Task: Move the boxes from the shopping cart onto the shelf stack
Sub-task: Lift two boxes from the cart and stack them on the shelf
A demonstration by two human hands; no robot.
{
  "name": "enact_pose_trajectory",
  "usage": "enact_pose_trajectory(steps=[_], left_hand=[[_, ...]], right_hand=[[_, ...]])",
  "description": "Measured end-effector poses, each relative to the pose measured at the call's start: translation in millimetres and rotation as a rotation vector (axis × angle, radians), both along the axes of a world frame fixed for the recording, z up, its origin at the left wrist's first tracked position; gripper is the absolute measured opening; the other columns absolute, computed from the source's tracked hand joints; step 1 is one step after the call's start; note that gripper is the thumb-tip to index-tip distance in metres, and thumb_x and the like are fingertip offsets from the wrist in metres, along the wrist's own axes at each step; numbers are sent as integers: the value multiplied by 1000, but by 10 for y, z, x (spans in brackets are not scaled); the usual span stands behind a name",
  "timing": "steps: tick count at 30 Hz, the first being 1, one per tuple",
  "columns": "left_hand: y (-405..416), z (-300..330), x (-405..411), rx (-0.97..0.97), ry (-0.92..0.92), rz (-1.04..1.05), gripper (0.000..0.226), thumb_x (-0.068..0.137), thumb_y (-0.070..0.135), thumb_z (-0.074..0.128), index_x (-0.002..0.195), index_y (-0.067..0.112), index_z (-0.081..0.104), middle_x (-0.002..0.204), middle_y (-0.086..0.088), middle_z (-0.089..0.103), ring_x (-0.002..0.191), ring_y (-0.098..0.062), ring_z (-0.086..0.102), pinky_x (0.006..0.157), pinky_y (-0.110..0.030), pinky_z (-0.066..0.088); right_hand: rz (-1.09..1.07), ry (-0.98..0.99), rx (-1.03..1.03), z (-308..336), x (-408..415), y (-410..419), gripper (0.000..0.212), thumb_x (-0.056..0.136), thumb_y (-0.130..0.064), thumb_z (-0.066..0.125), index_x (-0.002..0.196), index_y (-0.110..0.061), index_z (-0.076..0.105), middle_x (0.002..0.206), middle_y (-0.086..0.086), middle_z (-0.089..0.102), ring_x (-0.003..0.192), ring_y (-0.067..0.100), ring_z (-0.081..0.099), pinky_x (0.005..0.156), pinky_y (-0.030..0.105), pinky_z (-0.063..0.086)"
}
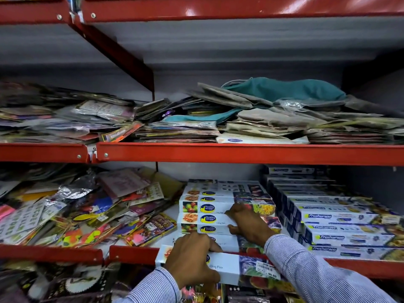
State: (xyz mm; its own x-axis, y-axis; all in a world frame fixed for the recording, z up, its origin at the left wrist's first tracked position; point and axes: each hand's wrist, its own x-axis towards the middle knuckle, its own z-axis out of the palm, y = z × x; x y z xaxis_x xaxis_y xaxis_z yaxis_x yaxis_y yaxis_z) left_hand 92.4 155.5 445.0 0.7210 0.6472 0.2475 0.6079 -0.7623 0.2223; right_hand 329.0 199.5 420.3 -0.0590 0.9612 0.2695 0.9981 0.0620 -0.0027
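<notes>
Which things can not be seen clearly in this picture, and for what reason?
- Shopping cart: not in the head view at all.
- Cling film box in the left hand: its middle is covered by that hand.
- Lower boxes of the stack: partly hidden by the right hand.
- Price sticker: print too small to read.
- Packets on the upper shelf: blurred.
</notes>
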Motion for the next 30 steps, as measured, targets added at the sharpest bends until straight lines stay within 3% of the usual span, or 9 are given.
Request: enact_pose_trajectory(steps=[6, 12, 18, 22, 24, 27, 30], left_hand=[[70, -86, 36, 5, 6, 5, 56, 63, 43, 79, 118, 37, 69, 114, 8, 73, 99, -17, 64, 83, -27, 51], [202, -124, 132, 24, -9, 24, 58, 59, 47, 77, 116, 38, 70, 109, 11, 75, 94, -15, 65, 81, -29, 54], [369, -34, 292, 46, -84, 44, 54, 63, 42, 81, 116, 35, 71, 114, 11, 74, 100, -16, 65, 77, -25, 48], [563, -31, 454, 2, -128, 50, 57, 65, 40, 84, 119, 33, 69, 121, 13, 71, 106, -14, 65, 85, -29, 54], [667, -87, 523, -31, -157, 60, 57, 66, 36, 85, 121, 30, 69, 123, 10, 70, 108, -14, 66, 89, -31, 55], [783, -214, 608, -51, -206, 77, 57, 67, 32, 84, 122, 29, 68, 126, 6, 68, 112, -15, 63, 93, -32, 54], [814, -364, 618, 47, -183, 26, 52, 69, 29, 76, 121, 26, 69, 126, 5, 67, 116, -17, 52, 95, -32, 49]], right_hand=[[-4, 68, 64, -62, 32, -9, 50, 90, -36, 63, 136, -19, 53, 135, 6, 54, 124, 25, 52, 95, 32, 46], [16, 160, 167, 9, 18, -13, 20, 84, -27, 70, 103, -22, 76, 111, -3, 73, 104, 19, 66, 82, 30, 53], [82, 267, 51, 175, 78, 18, 21, 91, -17, 62, 108, -15, 76, 110, 4, 76, 97, 16, 71, 89, 25, 54], [57, 289, 12, 235, 151, -32, 27, 96, -14, 53, 115, -10, 72, 119, 6, 72, 105, 18, 68, 82, 11, 39], [43, 281, 13, 229, 178, -84, 28, 95, -15, 52, 111, -7, 73, 117, 9, 72, 105, 23, 67, 82, 15, 41], [33, 231, 19, 139, 230, -190, 30, 93, -24, 49, 87, -5, 71, 92, 17, 74, 81, 32, 67, 72, 34, 52], [13, 196, 70, -13, 243, -307, 34, 94, -36, 43, 82, -14, 65, 76, 10, 70, 65, 27, 61, 62, 38, 53]])
